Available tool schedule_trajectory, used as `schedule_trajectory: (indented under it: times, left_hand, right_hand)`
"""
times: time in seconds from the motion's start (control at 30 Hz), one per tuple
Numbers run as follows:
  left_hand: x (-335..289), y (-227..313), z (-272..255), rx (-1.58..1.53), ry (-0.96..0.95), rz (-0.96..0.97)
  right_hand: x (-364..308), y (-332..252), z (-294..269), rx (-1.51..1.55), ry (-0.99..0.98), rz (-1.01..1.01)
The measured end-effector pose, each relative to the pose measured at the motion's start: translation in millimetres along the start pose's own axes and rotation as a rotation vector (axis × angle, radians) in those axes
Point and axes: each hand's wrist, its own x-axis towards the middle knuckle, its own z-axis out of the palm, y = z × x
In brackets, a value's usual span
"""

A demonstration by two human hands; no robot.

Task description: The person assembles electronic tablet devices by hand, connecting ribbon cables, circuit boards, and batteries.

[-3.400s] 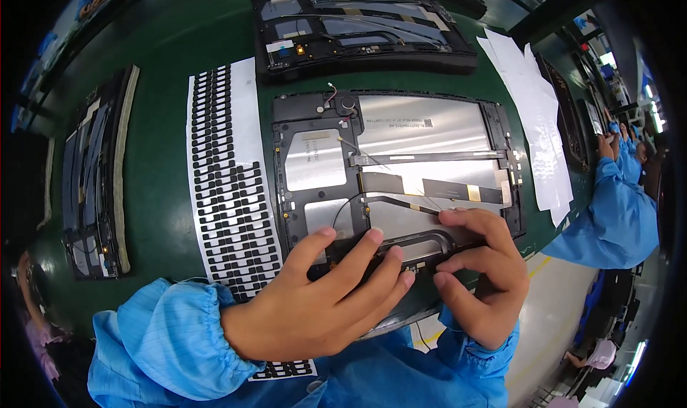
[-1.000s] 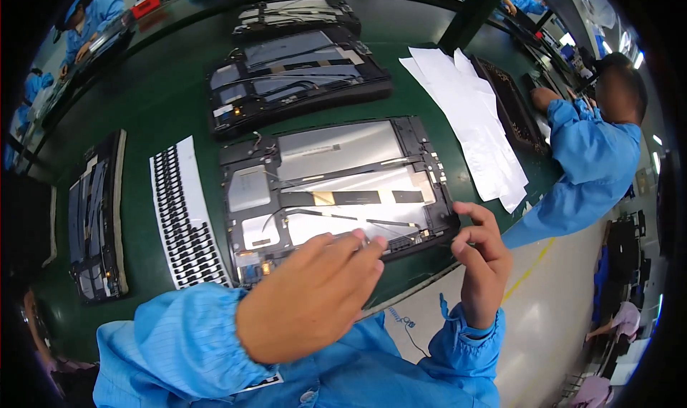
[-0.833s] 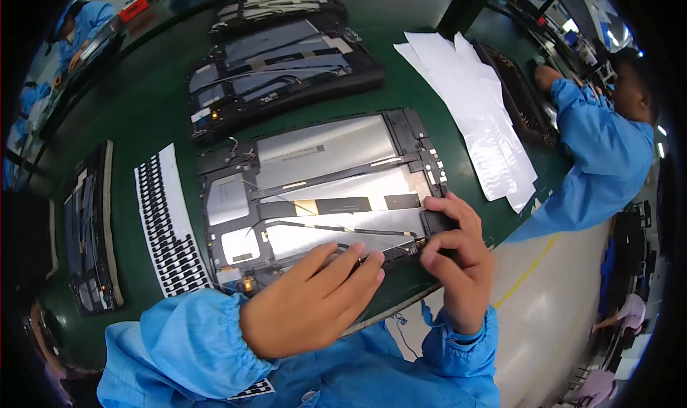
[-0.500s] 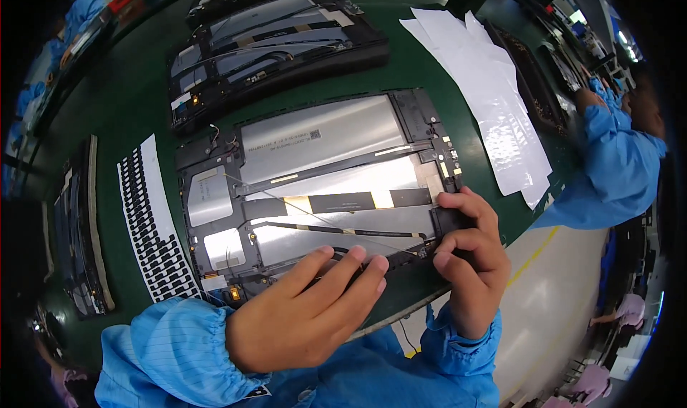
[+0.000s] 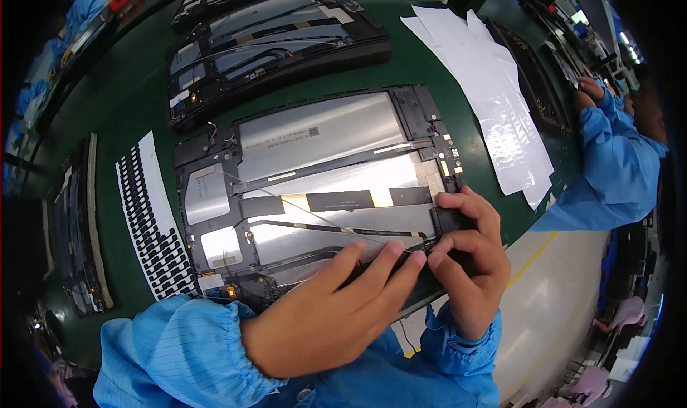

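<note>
Black stickers (image 5: 148, 225) cover a white sheet (image 5: 147, 148) at left. Right of it, the uncovered tablet (image 5: 329, 170) lies flat on the green table (image 5: 401, 43), stretching away beyond both hands. The left hand (image 5: 322, 318), fingers loosely spread and gripping nothing visible, reaches over its near edge. The right hand (image 5: 472, 261) curls at the near right corner; whether it pinches anything, I cannot tell. White papers (image 5: 486, 107) lie farther right.

The green table (image 5: 132, 97) bears an opened device (image 5: 329, 133), white sheets (image 5: 494, 115) and a tabbed strip (image 5: 154, 225) (black on white).
</note>
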Motion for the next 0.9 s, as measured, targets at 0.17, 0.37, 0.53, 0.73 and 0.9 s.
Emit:
schedule_trajectory:
  times: [0.17,0.37,0.53,0.73,0.9]
  left_hand:
    - [1,-3,2,0.072,0.010,0.023]
    - [1,-3,3,0.069,-0.008,0.045]
    - [1,-3,4,0.076,-0.005,0.029]
    - [-1,-2,4,0.042,-0.010,0.018]
    - [-2,-3,7,0.043,-0.006,0.031]
  right_hand:
    - [-1,3,-8,0.052,0.018,-0.024]
    - [1,8,-11,0.165,0.028,-0.027]
    - [2,9,-8,-0.090,-0.024,-0.135]
    - [5,3,-10,-0.190,-0.057,-0.207]
    - [7,2,-12,-0.159,-0.082,-0.181]
